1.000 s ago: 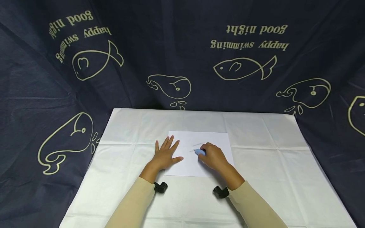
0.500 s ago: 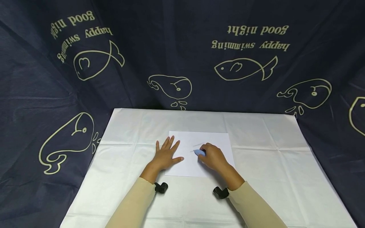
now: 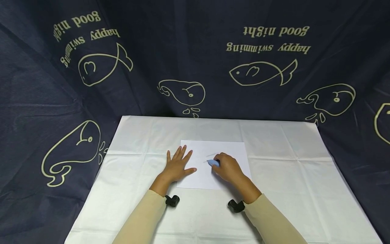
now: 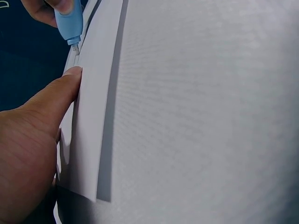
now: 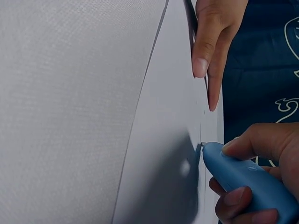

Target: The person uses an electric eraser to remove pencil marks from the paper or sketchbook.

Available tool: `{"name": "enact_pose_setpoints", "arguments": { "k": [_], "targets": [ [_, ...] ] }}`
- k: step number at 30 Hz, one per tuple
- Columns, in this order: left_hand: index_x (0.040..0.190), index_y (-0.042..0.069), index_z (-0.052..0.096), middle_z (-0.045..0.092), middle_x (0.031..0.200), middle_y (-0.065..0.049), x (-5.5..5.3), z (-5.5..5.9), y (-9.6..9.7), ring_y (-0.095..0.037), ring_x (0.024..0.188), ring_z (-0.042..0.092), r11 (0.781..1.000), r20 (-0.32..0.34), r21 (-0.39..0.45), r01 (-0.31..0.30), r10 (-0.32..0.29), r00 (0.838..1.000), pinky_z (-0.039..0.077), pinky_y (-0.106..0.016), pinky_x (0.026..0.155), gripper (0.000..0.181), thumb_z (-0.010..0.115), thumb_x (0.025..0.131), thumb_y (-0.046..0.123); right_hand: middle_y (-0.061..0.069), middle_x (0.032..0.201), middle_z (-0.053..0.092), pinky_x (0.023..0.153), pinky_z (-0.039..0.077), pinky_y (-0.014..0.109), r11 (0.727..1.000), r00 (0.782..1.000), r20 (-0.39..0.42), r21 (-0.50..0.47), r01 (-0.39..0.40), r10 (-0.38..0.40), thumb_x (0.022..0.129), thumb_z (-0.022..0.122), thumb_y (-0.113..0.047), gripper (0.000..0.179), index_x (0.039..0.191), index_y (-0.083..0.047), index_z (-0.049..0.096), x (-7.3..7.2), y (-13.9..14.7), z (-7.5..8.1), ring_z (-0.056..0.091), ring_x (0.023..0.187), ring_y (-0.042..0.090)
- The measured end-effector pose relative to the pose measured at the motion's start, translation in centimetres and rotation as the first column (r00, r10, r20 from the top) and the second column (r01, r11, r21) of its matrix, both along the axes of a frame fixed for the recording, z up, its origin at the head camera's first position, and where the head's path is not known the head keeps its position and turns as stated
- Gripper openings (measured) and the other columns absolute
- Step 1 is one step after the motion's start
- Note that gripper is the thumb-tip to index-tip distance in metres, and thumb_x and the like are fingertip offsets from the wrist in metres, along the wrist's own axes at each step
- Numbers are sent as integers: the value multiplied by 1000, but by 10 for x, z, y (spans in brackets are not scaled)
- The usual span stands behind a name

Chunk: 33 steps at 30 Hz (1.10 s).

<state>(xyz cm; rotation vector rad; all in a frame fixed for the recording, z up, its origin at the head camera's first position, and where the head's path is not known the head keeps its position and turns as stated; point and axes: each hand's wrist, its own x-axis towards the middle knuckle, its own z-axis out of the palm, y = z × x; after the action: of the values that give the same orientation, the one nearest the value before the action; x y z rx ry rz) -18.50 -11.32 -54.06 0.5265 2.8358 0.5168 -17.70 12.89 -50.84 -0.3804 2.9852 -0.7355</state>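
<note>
A sheet of white paper (image 3: 198, 147) lies on the cloth-covered table, with a few faint grey lines (image 3: 210, 155) near its middle. My left hand (image 3: 175, 169) rests on the paper's left side, fingers spread and straight. In my right hand (image 3: 228, 168) I grip a light-blue electric eraser (image 3: 214, 163) with a plump body and narrow tip. The right wrist view shows my thumb on top of the eraser (image 5: 247, 177) and my fingers curled beneath it. Its tip meets the paper beside a thin line. From the left wrist, the eraser (image 4: 70, 23) appears just beyond my left thumb (image 4: 56, 95).
A white cloth (image 3: 274, 183) with fold creases covers the table around the paper. Behind it hangs a dark blue curtain (image 3: 213, 101) with fish and whale outlines. Black wrist cameras (image 3: 172, 201) sit by both beige sleeves (image 3: 140, 217).
</note>
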Motion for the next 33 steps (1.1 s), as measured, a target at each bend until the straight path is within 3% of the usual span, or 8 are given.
{"name": "enact_pose_setpoints", "arguments": {
  "k": [33],
  "targets": [
    [163, 23, 21, 4, 172, -9, -1, -1, 0, -31, 160, 1, 1000, 21, -23, 3, -2, 1000, -5, -71, 121, 83, 52, 97, 63, 5, 92, 69, 74, 55, 38, 999, 999, 15, -19, -37, 37, 86, 73, -17, 17, 98, -5, 74, 4, -4, 2, 61, 77, 16]
  ]
}}
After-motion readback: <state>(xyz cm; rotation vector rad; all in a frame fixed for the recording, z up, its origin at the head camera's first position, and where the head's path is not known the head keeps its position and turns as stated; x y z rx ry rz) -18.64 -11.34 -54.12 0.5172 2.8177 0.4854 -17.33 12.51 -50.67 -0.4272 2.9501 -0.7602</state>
